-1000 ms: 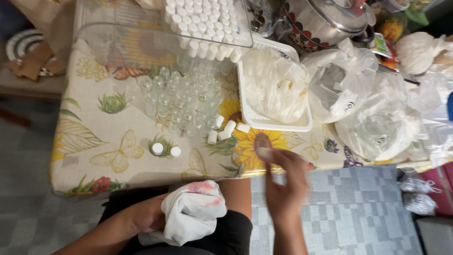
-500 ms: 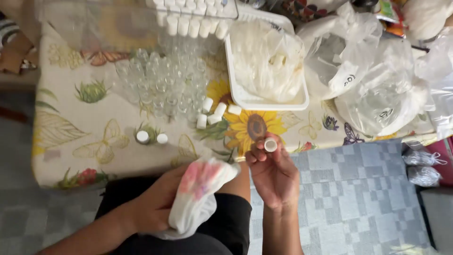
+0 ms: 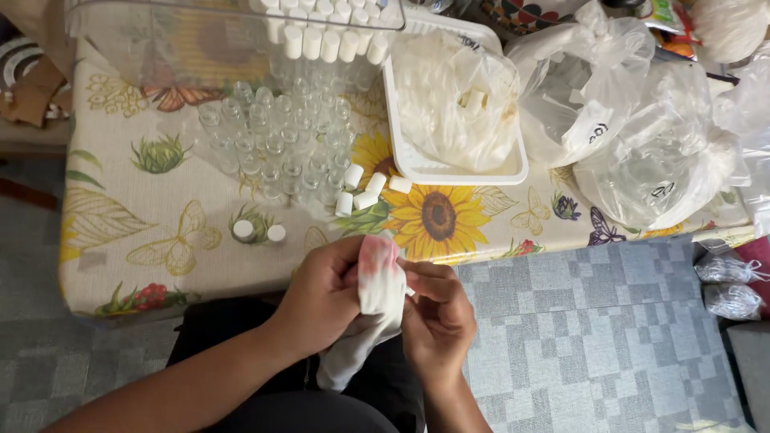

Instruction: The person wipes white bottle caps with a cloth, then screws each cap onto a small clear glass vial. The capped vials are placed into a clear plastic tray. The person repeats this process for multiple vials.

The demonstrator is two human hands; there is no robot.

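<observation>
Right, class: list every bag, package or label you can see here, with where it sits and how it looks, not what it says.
Bag in tray: clear, crumpled, in the white tray behind the sunflower print.
Middle bag: clear, knotted, right of the tray, dark handwritten mark.
Right bag: clear, bulging, at the table's right edge, dark mark.
Floor bags: two small clear ones, far right.
Packet: colourful, top right, mostly hidden.

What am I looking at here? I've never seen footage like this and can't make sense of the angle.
A camera worn on a person's head looks down at their own two bare hands; no machine is involved. The left hand and right hand meet on a white cloth with pink stains; a small white item seems pinched under it, too hidden to name. Ahead, a table with a flowered cover holds clear glass vials, loose white caps, a white tray and plastic bags.
</observation>
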